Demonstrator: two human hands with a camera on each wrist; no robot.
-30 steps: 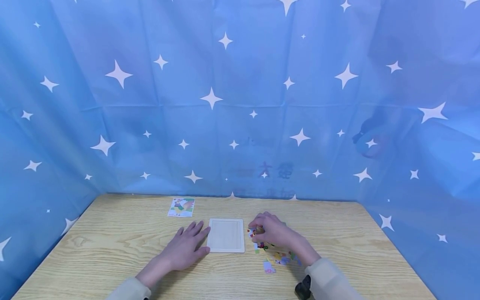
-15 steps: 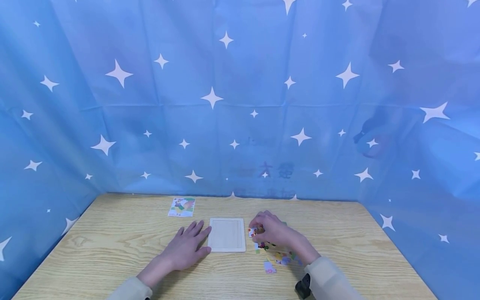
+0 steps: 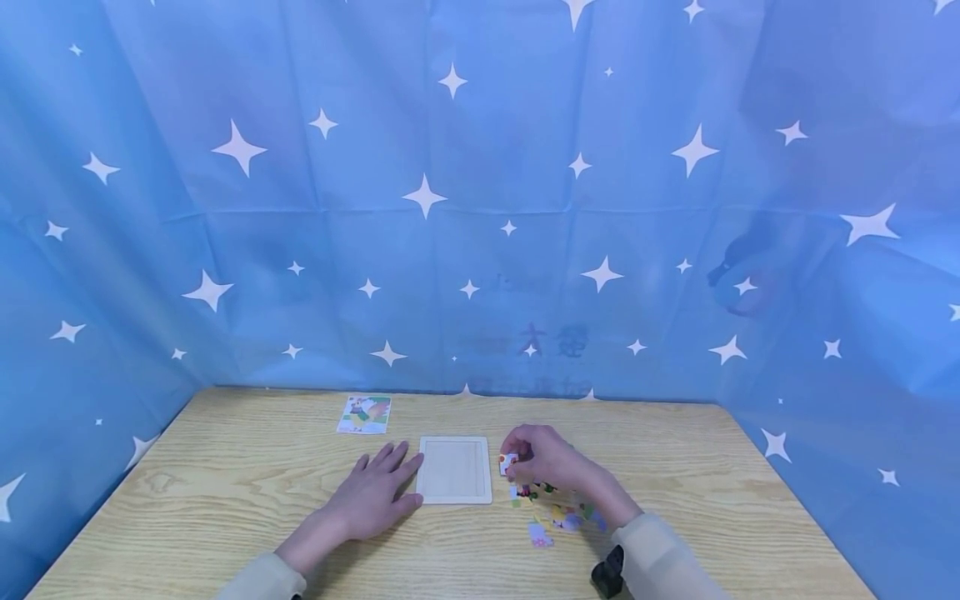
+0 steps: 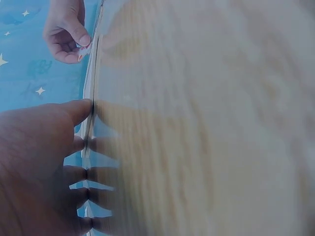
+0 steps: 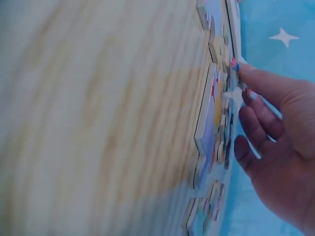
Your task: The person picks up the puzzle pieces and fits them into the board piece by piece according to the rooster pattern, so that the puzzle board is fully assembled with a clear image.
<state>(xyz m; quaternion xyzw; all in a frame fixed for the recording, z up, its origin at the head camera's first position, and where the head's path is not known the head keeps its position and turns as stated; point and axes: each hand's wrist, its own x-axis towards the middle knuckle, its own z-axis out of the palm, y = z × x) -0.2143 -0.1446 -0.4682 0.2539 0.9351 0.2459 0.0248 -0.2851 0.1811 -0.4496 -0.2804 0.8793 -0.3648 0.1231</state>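
My right hand [image 3: 551, 460] pinches a white puzzle piece [image 3: 507, 464] with red marks between thumb and fingertips, just right of the shallow white puzzle tray [image 3: 452, 471]. The left wrist view shows that piece [image 4: 84, 50] tilted up in the right hand's fingers. My left hand [image 3: 367, 497] lies palm down with spread, straight fingers; its thumb and index finger reach the tray's left edge. Under and in front of the right hand lie loose colourful puzzle pieces [image 3: 540, 535], some hidden by it. The right wrist view shows more flat wooden pieces [image 5: 206, 113] edge-on.
A square picture card [image 3: 363, 414] lies on the wooden table [image 3: 247, 467] behind the left hand. A blue curtain [image 3: 480, 250] with white stars stands along the table's back and sides. A small black device [image 3: 607, 573] is on the right wrist.
My right hand has shifted slightly and raised the white-and-red puzzle piece, which now shows more clearly between its fingers. The left hand and the tray have stayed put.
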